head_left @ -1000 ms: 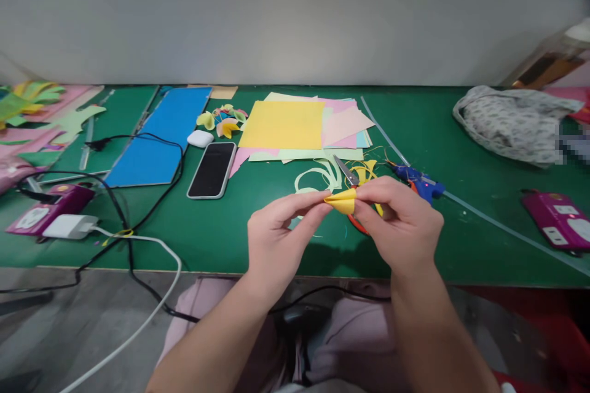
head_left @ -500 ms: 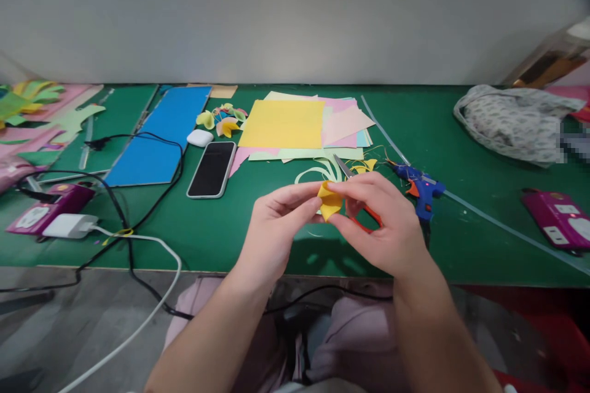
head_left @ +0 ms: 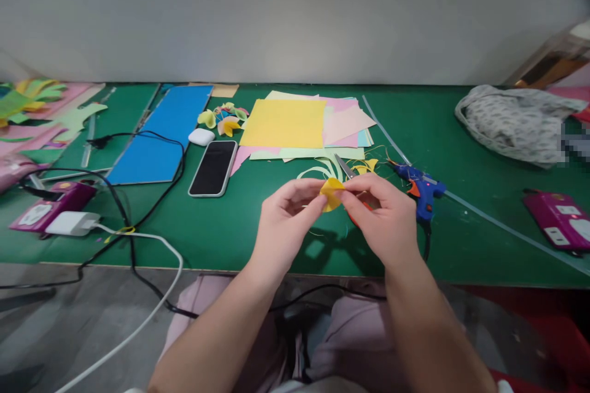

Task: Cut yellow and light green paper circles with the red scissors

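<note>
Between my two hands, above the front of the green table, is a small curved piece of yellow paper (head_left: pixel 330 191). My left hand (head_left: pixel 291 212) pinches its left side with thumb and fingers. On its other side my right hand (head_left: pixel 383 212) has the paper between thumb and forefinger. Scissors (head_left: pixel 344 166) lie under and behind my right hand, their red-orange handles mostly covered by it. Thin pale green paper strips (head_left: pixel 325 169) and yellow offcuts (head_left: pixel 365 166) lie just beyond my fingers.
Behind my hands is a stack of coloured paper (head_left: pixel 283 123). A blue glue gun (head_left: pixel 424 190) lies to the right. Leftward are a phone (head_left: pixel 213 169), a white earbud case (head_left: pixel 201 137), paper petals (head_left: pixel 227 126), a blue board (head_left: pixel 157 144), cables and a purple power strip (head_left: pixel 50 212).
The yellow paper has turned, showing a rounder face, and is slightly higher. My right thumb has moved up onto it; both hands keep hold.
</note>
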The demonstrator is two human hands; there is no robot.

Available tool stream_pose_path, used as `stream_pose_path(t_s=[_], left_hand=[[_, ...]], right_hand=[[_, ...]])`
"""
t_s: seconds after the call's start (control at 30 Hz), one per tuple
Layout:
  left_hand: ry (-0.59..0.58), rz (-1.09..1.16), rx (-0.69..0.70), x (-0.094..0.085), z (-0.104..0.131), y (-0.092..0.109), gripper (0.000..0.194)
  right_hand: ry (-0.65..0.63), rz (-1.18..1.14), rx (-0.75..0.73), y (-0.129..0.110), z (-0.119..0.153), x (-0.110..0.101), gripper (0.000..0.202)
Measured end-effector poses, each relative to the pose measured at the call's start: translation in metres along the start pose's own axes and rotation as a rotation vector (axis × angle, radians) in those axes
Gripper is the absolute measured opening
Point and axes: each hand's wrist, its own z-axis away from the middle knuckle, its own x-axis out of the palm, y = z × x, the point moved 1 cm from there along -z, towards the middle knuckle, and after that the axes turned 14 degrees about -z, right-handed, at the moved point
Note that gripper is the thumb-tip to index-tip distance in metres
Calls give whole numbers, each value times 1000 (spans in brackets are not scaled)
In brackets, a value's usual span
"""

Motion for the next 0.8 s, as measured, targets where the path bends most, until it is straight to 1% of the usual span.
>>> stream_pose_path(t_s=[0.07, 0.13, 0.3, 0.4, 0.53, 0.7, 0.8], left_hand=[[-1, 44, -61, 0, -3, -1, 10], [6, 80, -100, 0, -5, -1, 10], [17, 90, -107, 0, -6, 1, 9], [3, 122, -116, -1, -6, -1, 10], [-22, 173, -138, -3, -6, -2, 11], [-22, 177, -228, -3, -6, 0, 13], [-22, 195, -255, -2, -6, 1, 14]], right_hand=[[-6, -3, -8, 1, 0, 1, 11], [-18, -1, -23, 2, 1, 2, 10], [-50, 29, -24, 4, 3, 1, 9], [-58, 39, -32, 3, 2, 1, 9], [-67, 42, -96, 1, 1, 2, 13], [-76, 112, -179, -1, 1, 3, 14], [-57, 129, -209, 0, 1, 6, 13]])
